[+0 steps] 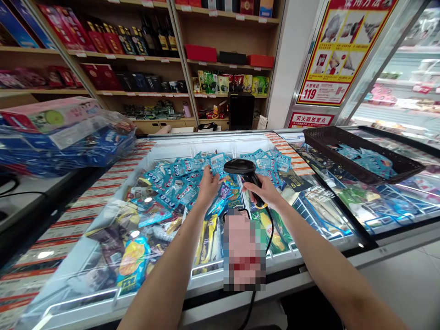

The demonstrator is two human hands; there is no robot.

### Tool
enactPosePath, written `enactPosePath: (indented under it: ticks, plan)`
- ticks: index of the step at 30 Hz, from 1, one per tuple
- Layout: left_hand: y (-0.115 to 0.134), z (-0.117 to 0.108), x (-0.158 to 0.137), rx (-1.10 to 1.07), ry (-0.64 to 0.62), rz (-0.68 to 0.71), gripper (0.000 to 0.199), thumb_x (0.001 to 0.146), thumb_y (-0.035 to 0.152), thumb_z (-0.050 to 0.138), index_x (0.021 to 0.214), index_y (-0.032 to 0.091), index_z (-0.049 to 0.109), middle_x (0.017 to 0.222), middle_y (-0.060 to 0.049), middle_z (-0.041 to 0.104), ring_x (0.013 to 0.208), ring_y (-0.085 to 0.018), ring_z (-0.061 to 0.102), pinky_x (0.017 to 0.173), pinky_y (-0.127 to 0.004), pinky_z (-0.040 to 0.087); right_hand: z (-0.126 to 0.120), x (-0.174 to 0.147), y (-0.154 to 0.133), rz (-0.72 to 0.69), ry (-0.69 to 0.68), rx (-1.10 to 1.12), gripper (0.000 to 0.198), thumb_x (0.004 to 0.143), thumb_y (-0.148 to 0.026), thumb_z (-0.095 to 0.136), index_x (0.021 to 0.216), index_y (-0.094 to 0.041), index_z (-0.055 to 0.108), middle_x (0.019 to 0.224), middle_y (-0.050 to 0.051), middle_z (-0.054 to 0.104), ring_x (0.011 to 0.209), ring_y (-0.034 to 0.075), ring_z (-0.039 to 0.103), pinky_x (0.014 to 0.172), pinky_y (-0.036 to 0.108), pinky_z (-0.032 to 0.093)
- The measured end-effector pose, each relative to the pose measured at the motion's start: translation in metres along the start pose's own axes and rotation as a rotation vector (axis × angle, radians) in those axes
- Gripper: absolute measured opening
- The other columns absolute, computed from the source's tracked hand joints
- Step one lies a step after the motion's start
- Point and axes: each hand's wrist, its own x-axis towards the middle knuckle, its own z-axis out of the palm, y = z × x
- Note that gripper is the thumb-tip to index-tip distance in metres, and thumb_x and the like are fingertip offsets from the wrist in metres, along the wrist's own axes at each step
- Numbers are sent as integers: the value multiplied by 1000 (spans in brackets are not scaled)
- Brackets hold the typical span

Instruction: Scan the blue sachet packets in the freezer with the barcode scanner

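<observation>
My right hand is wrapped round the handle of a black barcode scanner, its head tilted toward the left. Between the thumb and fingers of my left hand is a small blue packet, printed side up, just left of the scanner head. Many similar blue packets lie in a loose spread on the glass top of a chest freezer. A phone-shaped object, blurred out, rests in front of my hands. From the scanner a black cable runs down past the phone-shaped object.
A dark brown basket with more blue packets stands at the right. To the left, a plastic-wrapped stack of boxes sits beside the freezer. Frozen goods show through the glass. Shelves line the back wall.
</observation>
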Motion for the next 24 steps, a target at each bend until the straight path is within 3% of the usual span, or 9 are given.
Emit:
enactPosePath:
  ticks: [16, 24]
  plan:
    - [13, 5, -3, 130, 70, -48, 31, 80, 26, 57, 110, 21, 53, 84, -2, 54, 79, -15, 57, 85, -43, 56, -1, -4, -9, -26, -45, 54, 35, 80, -50, 63, 92, -17, 58, 67, 2, 65, 38, 10, 52, 37, 23, 42]
    - [11, 4, -3, 164, 79, -58, 31, 79, 25, 58, 110, 22, 53, 78, 0, 51, 75, -15, 56, 87, -44, 55, -1, -3, -8, -34, -26, 72, 35, 80, -50, 65, 92, -18, 59, 70, 3, 67, 39, 10, 53, 38, 24, 42]
